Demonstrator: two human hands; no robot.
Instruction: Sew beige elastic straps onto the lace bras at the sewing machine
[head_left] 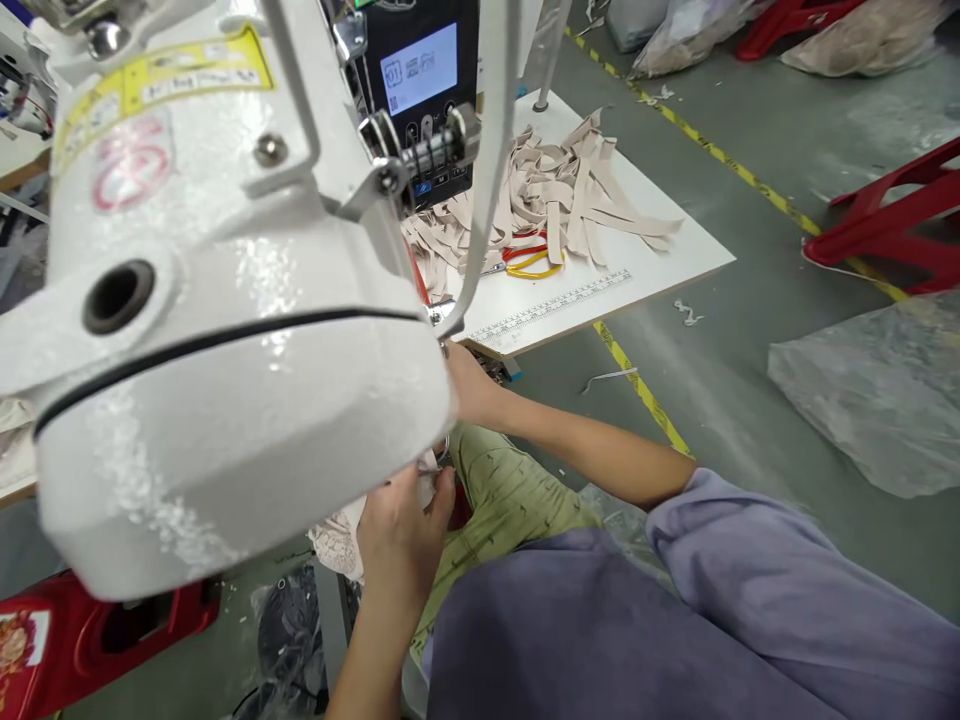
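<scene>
left hand [401, 525] pinches cloth [337, 545] by machine [225, 430], likely mid-job; right hand [472, 388] part-hidden, grip unclear; strips [581, 195] look unused.

red stool [859, 238], right edge | plastic sheet [877, 390] on floor [720, 385] | yellow tape [735, 167]

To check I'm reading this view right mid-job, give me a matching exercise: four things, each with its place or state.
1. left hand
2. right hand
3. fabric strips
4. ruler

A. heaped on the white table
B. along the table's near edge
C. seen beside the table's corner
D. holding pale cloth

Pairs: 1-D; 2-C; 3-A; 4-B
</scene>
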